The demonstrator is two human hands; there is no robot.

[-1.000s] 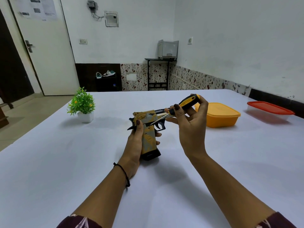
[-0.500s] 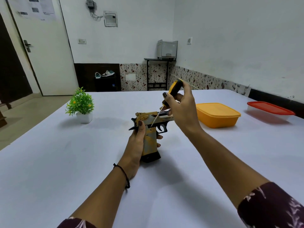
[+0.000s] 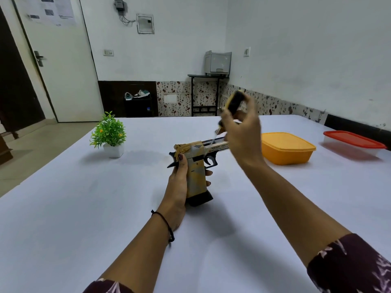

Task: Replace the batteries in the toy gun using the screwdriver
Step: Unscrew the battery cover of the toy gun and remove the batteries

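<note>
a: what is seen, largest first?

b: a white-covered table (image 3: 63, 208) is seen, with a yellow lidded container (image 3: 285, 149) at two o'clock of centre and a potted plant (image 3: 109, 134) at ten o'clock. the toy gun (image 3: 195, 178) is held upright at the middle, barrel pointed to three o'clock. whether its base rests on the table cannot be told.

a: how are the hands placed?

b: the grip is wrapped by the left hand (image 3: 177, 187), thumb laid up the back. the screwdriver (image 3: 233, 102) is pinched by its yellow-and-black handle in the curled fingers of the right hand (image 3: 243, 136), at one o'clock of the gun. the tip is blurred, so contact with the slide cannot be told.

a: how is the gun judged to handle?

b: it is judged to be light, stiff, hollow plastic, and somewhat slick. it is best taken by the grip, as now, with the screw side left bare.

a: what is changed?

b: a second ago the handle was laid low toward two o'clock. now it is stood up toward twelve and blurred by motion. the gun has been kept in place by the left hand.
</note>
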